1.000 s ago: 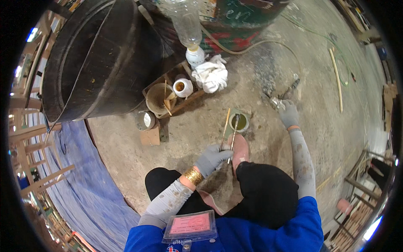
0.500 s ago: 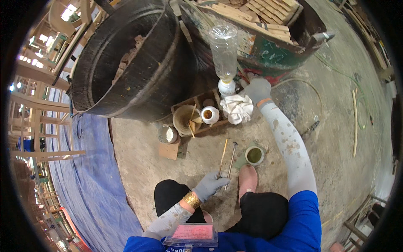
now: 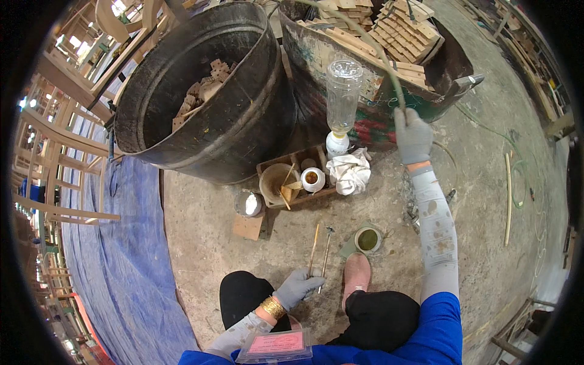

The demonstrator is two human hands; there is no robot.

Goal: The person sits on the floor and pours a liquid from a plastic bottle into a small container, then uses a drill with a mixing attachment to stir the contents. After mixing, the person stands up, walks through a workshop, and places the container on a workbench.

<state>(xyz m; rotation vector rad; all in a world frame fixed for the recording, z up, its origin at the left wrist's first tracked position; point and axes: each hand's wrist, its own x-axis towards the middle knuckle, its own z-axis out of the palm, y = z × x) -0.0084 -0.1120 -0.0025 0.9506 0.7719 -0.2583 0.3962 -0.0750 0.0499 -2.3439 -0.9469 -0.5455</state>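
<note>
A thin green hose (image 3: 380, 58) is gripped by the right hand (image 3: 413, 135), gloved and closed around it, in front of the 2nd tub (image 3: 340, 67) filled with wood pieces. From the fist the hose rises and arcs up and to the left over that tub, so its long axis runs roughly upright at the grip and bends leftward above; its far end cannot be seen.

The left hand (image 3: 298, 286), also gloved, is curled loosely on the near ends of 2 sticks (image 3: 319, 249) lying on the floor (image 3: 201, 243). They lie side by side, pointing away from the person toward the tray (image 3: 292, 179).

For good handling, the hose is best held firmly near the fist and drawn along its own curve, so that the upturned bottle (image 3: 342, 91) close beside it is not knocked.
</note>
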